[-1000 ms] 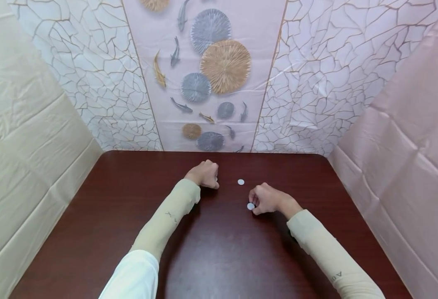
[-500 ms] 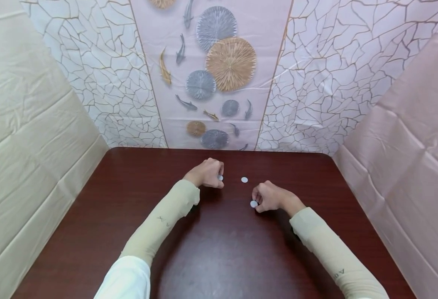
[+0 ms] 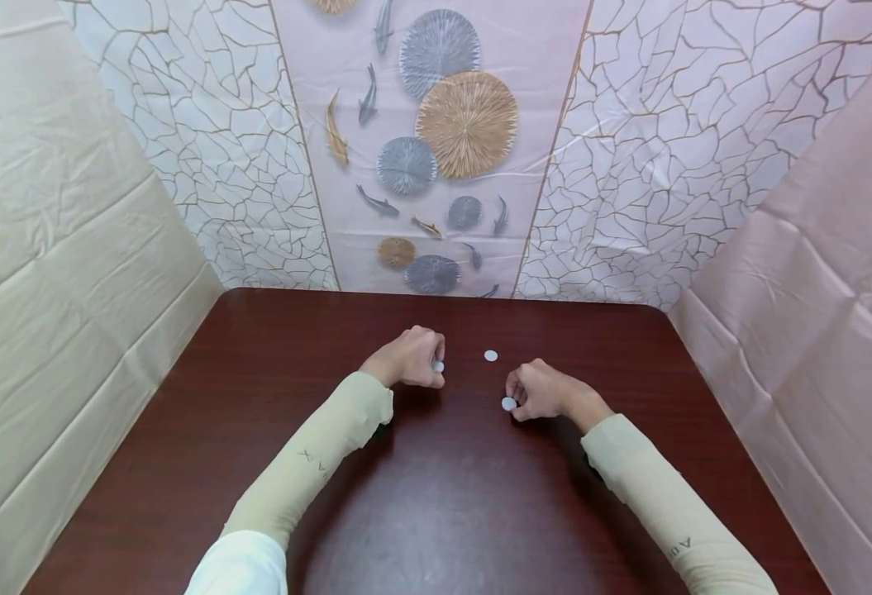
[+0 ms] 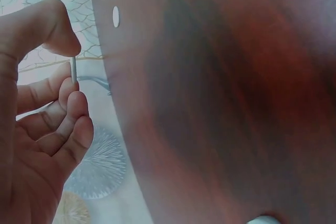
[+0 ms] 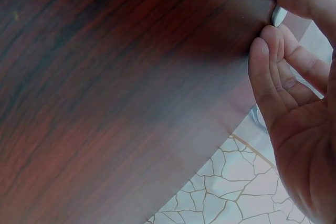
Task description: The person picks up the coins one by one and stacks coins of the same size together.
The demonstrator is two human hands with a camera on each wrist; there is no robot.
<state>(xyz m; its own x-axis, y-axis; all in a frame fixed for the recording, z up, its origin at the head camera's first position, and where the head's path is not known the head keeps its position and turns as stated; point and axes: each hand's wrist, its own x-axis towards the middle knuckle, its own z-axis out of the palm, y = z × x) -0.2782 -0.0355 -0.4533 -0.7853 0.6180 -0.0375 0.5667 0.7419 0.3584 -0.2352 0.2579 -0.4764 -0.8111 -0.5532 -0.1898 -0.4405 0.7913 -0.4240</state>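
Note:
In the head view my left hand (image 3: 412, 357) pinches a small white disc (image 3: 439, 366) over the far half of the table. The left wrist view shows that disc (image 4: 73, 70) edge-on between the thumb and fingertips. To its right, my right hand (image 3: 543, 390) holds another white disc (image 3: 508, 404) between thumb and fingers, low at the tabletop. In the right wrist view this disc (image 5: 279, 15) is partly covered by the fingertips. A third white disc (image 3: 491, 356) lies flat on the table, between the hands and slightly farther back.
The dark reddish-brown table (image 3: 436, 496) has a glossy top and rounded far corners. Behind it hangs a patterned backdrop (image 3: 465, 124), with plain cloth sides at left (image 3: 71, 248) and right (image 3: 815, 248). A pale, cut-off shape (image 4: 264, 220) shows at the left wrist view's bottom edge.
My left hand has come slightly toward me with its disc, which now shows more plainly. The right hand and the lying disc keep their places while the head view shifts a little.

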